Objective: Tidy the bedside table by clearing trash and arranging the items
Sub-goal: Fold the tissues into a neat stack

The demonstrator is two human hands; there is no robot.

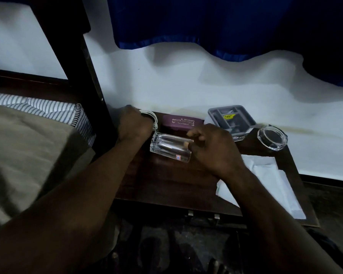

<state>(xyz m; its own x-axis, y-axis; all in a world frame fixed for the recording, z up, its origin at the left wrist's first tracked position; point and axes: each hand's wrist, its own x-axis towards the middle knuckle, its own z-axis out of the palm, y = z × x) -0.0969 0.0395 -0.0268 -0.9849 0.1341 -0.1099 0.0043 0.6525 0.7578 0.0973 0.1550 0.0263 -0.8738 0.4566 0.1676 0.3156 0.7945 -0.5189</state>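
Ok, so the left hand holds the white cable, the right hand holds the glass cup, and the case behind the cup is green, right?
Not quite: the case is purple, not green, as the head view shows. The left hand does grip the white cable, and the right hand does hold the glass cup.

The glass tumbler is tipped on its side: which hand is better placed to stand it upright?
The right hand: its fingers hold the glass tumbler at one end. The left hand is busy, gripping the white cable coil at the back left.
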